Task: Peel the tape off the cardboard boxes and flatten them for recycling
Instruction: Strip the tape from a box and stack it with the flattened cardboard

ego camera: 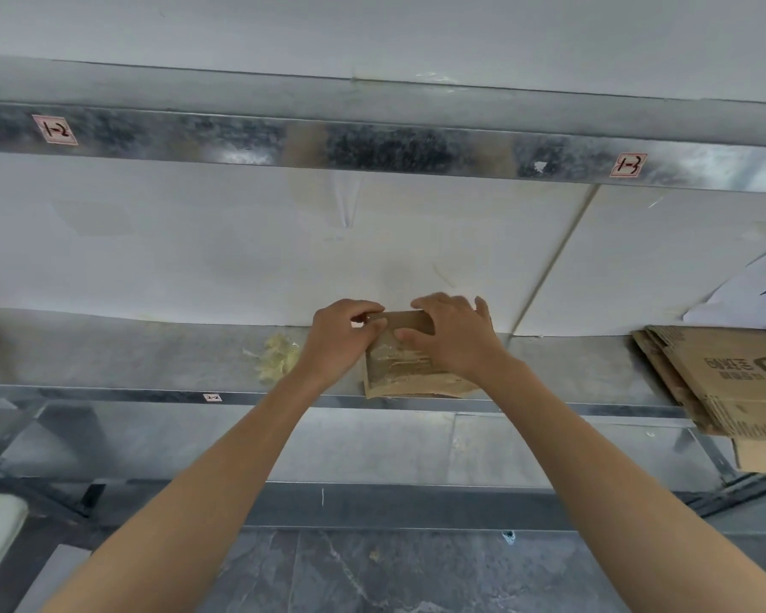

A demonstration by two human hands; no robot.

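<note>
A crumpled wad of tape [279,358] lies left of centre on the metal shelf [151,360]. Just right of it, the left hand [343,336] pinches the upper-left corner of the small box [405,369] with curled fingers - whether tape is between them is unclear. The box sits mid-frame on the shelf, taped on top. The right hand [449,334] grips it, fingers hooked over the far edge, thumb on top. At the right edge lies flattened cardboard [721,382].

cardboard stack [726,382] cropped (right edge), box [403,376] half-hidden
</note>
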